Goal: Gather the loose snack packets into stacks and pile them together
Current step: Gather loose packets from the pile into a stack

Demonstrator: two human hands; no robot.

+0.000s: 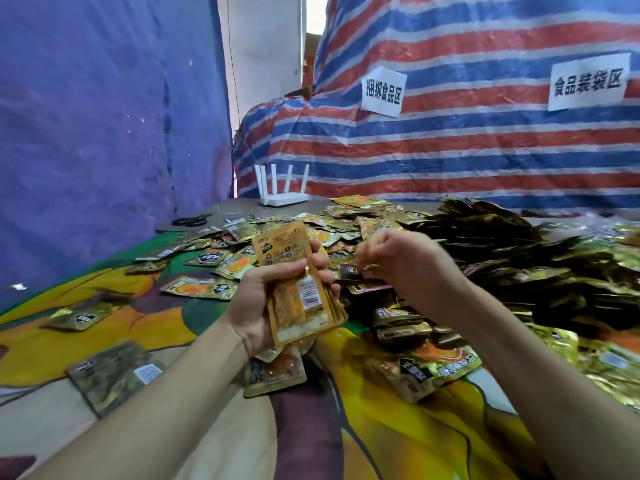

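Head view.
- Left hand (259, 303): palm up, above the bench's (242, 205) near middle. Thumb across the front and fingers (320, 260) wrapped round the far edge of a stack of orange snack packets (298, 289). The stack is upright, barcode side toward the camera, lower edges fanned slightly.
- Right hand (401, 265): just right of the stack, not touching it. Fingers curled, tips pinching a dark packet (348, 271) that points toward the stack. This area is motion-blurred.
- Loose packets (346, 220): gold and orange, strewn across the bench from the far middle to the near left, several lying singly on the printed cloth (398, 431).
- Heap of dark-gold packets (512, 251): on the right side, behind the right forearm.
- White router (284, 197): far edge of the bench, antennas up. Black scissors (191, 220) to its left.
- Behind: striped tarpaulin (450, 150) carrying two paper labels (382, 91); blue tarpaulin (86, 133) on the left.
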